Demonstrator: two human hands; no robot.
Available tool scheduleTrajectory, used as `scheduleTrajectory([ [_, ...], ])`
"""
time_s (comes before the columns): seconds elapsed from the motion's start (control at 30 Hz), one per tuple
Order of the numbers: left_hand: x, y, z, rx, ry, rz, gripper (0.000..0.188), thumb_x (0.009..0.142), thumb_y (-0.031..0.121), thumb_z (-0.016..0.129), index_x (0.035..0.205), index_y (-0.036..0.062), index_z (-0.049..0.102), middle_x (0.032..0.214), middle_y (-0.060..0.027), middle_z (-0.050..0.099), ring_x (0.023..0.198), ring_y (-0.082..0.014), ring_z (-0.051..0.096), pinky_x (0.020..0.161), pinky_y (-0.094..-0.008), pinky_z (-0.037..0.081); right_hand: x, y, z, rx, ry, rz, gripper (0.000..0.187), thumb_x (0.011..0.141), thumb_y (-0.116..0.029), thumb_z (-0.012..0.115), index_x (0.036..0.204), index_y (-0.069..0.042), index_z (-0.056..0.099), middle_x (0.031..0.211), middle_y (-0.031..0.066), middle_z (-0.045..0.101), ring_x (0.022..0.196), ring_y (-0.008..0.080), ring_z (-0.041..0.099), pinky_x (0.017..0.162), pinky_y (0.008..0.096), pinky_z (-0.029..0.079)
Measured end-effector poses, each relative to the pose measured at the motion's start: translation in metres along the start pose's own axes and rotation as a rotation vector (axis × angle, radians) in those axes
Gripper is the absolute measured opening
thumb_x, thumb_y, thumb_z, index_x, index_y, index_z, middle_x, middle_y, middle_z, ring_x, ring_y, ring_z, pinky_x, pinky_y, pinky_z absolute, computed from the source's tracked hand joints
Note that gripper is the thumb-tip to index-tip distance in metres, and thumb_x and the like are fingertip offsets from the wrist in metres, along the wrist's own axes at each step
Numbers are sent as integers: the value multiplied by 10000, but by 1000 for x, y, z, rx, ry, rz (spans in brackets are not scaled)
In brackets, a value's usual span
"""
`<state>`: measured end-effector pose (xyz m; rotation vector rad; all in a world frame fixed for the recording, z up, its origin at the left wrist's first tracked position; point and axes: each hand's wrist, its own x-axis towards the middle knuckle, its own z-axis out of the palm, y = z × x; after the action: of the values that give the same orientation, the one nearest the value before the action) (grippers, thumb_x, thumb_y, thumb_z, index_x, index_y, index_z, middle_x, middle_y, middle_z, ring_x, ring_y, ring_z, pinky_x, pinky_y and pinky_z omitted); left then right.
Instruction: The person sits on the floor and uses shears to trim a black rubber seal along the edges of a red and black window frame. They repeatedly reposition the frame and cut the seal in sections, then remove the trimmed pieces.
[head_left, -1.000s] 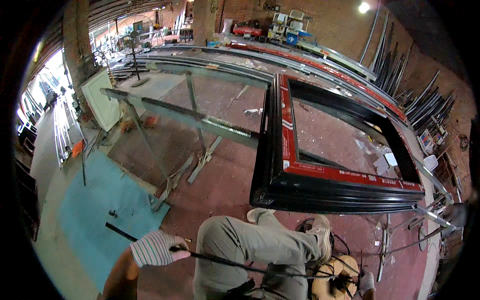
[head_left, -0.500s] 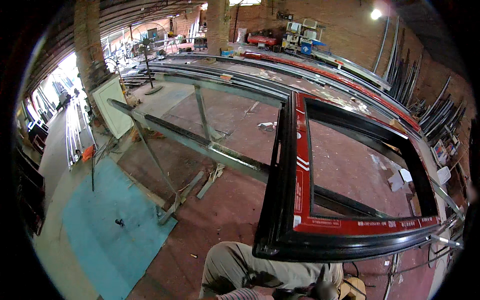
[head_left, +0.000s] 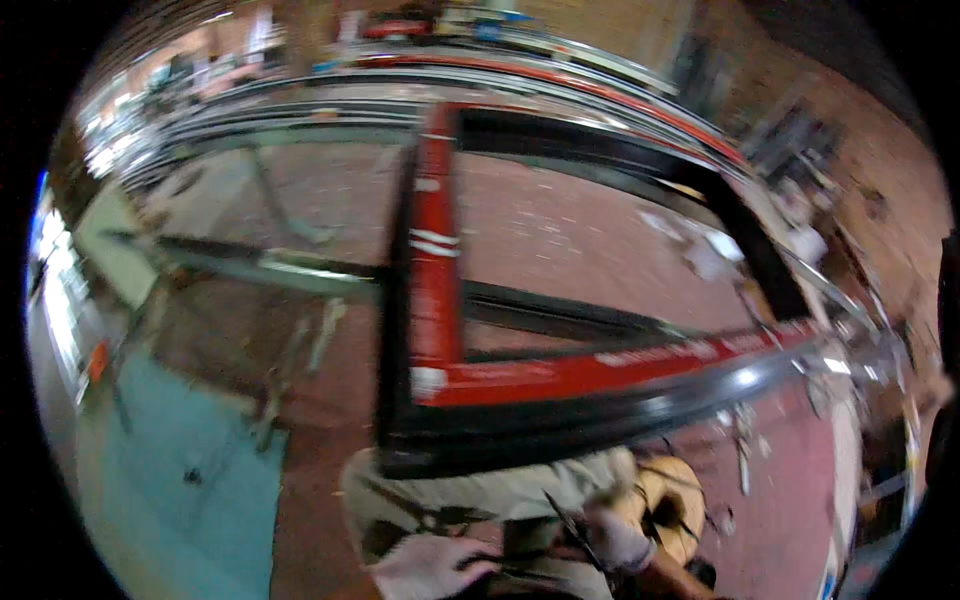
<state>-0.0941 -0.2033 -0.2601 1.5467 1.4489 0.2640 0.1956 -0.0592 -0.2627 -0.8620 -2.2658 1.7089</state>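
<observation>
My left hand, in a pale glove, is low in front of my knees, its fingers closed on a thin black strip. To its right, my right hand, also pale-gloved, closes around a dark, pointed, thin thing; motion blur hides its kind. Just beyond both hands, a black rectangular frame with red printed film on its face lies across the supports above my lap. Beside my right hand is a yellow roll with a dark centre and dark strands over it.
Metal rails stretch left from under the frame. A teal sheet covers the floor at left, and a pale panel leans beyond it. Long profiles lie across the back. Metal bars and clutter stand at right.
The view has swung right and down, shifting the frame left and up in the picture. Both gloved hands and the yellow roll now show more fully.
</observation>
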Motion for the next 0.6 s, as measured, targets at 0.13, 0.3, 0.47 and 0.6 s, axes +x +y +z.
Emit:
scheduleTrajectory([
  [0.13,-49,9,-32,52,138,-110,324,910,399,686,1066,116,715,893,-135,735,858,-303,719,751,-417,571,-20,-21,-5,-162,175,-209,317,854,-128,809,1046,-12,584,822,25,595,757,152,533,696,303,476],
  [0.3,-90,33,-50,-29,392,78,244,958,271,659,1002,43,732,940,-158,730,882,-304,706,759,-393,559,-64,-4,2,239,293,35,340,851,-202,834,903,-22,550,773,5,561,758,115,500,700,292,473],
  [0.47,-77,21,-34,-420,566,166,192,970,185,650,1115,77,716,974,-128,737,848,-262,704,753,-366,556,-90,-2,7,45,255,148,350,858,-233,833,1040,-23,620,838,28,655,776,73,522,728,278,492],
  [0.6,-78,61,-20,-784,890,402,196,914,169,646,1019,7,611,951,-111,648,807,-232,661,714,-397,554,-72,-3,28,-26,171,62,332,896,-258,779,1097,-18,665,902,29,719,747,182,603,740,329,511],
])
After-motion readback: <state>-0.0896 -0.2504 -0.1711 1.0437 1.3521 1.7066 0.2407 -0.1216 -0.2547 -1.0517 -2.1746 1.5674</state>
